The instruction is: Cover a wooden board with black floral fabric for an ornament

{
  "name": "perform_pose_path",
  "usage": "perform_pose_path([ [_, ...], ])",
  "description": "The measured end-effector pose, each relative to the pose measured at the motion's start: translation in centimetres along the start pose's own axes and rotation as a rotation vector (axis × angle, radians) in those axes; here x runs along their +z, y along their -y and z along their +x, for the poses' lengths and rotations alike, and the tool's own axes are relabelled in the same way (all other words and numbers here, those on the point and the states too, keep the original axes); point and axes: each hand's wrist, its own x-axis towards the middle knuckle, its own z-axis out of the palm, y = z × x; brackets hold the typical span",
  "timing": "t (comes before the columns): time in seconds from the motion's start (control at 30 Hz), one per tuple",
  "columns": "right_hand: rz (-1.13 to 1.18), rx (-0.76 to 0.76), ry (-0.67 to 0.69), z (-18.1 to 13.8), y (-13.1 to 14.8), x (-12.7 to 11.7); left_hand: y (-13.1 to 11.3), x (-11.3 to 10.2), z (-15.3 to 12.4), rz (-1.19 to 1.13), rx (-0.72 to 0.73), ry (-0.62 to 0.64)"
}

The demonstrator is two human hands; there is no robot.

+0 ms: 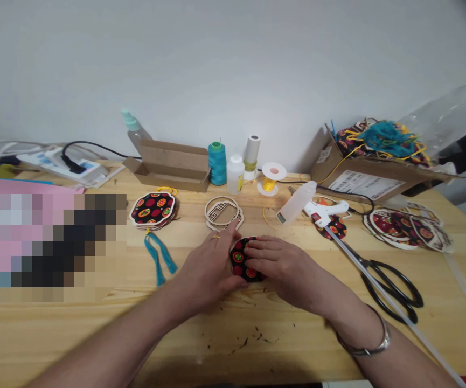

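Note:
A dark piece of fabric (240, 259) with red, orange and green motifs lies at the middle of the table, partly covered by both hands. My left hand (212, 264) holds its left edge, thumb at the near side and forefinger stretched out beyond the far side. Across its right part rest the flat fingers of my right hand (285, 264), close together. Just beyond the left fingertips are thin wooden lattice frames (221, 213), one round. To the left, a stack of fabric-covered framed ornaments (154, 210) has a blue tassel (158, 258).
A glue gun (324, 213), black-handled scissors (394, 288) and more framed pieces (408, 226) lie to the right. Behind stand an open cardboard box (172, 167), blue thread (217, 164), bottles (235, 175) and a yellow cord spool (271, 180). A filled carton (362, 183) stands back right.

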Motion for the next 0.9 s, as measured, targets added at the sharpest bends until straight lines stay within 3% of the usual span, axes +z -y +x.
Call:
perform_pose_path([
  [0.9,0.105,0.013,-0.015,0.27,0.08,-0.44,-0.17,-0.26,-0.23,0.025,0.032,-0.024],
])
